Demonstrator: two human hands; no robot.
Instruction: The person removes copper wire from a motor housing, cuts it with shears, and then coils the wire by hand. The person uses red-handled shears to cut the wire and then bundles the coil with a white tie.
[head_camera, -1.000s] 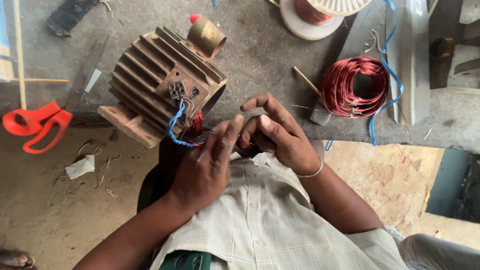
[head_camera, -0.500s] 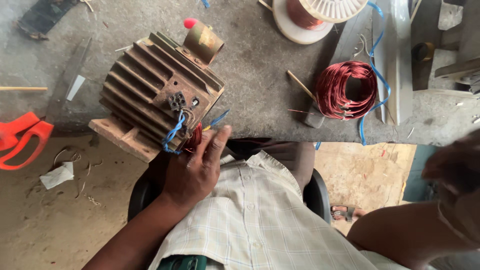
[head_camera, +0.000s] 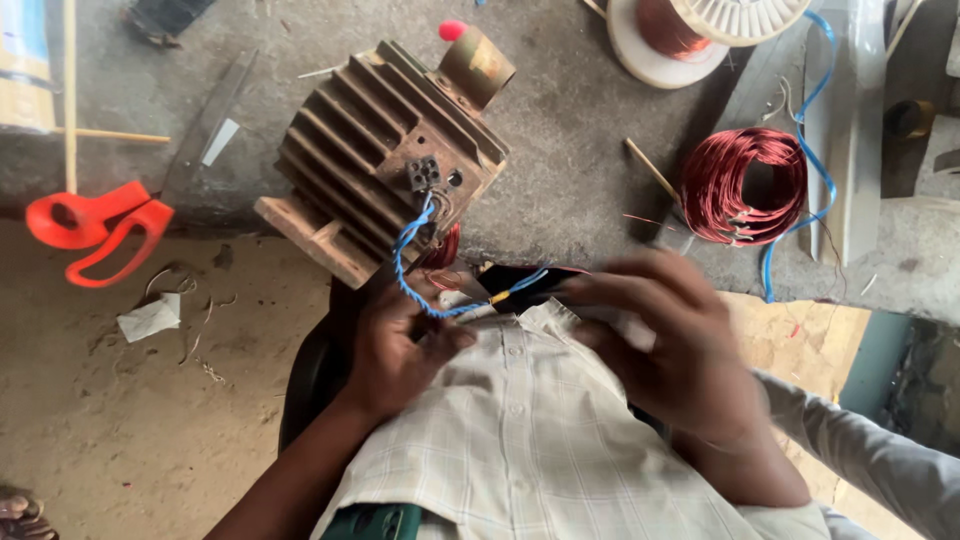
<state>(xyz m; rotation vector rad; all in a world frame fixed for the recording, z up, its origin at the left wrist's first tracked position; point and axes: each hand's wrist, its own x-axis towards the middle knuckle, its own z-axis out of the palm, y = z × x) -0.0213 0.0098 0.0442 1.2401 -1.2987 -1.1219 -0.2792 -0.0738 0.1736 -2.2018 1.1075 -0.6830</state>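
Beside finned motor (head_camera: 385, 150), hands gripping blue wire (head_camera: 412, 265)

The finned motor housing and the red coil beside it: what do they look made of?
Motor housing: probably cast metal, dull brown, rusty and grimy along its ribs. Red coil: looks like enamelled copper winding wire, glossy reddish strands in a loop.

You see a rusty brown ribbed metal motor housing (head_camera: 385, 150) trailing a twisted blue wire (head_camera: 410, 265), a shiny red-copper wire coil (head_camera: 745, 185) on the grey bench (head_camera: 570, 130), and orange plastic scissors (head_camera: 95, 225).
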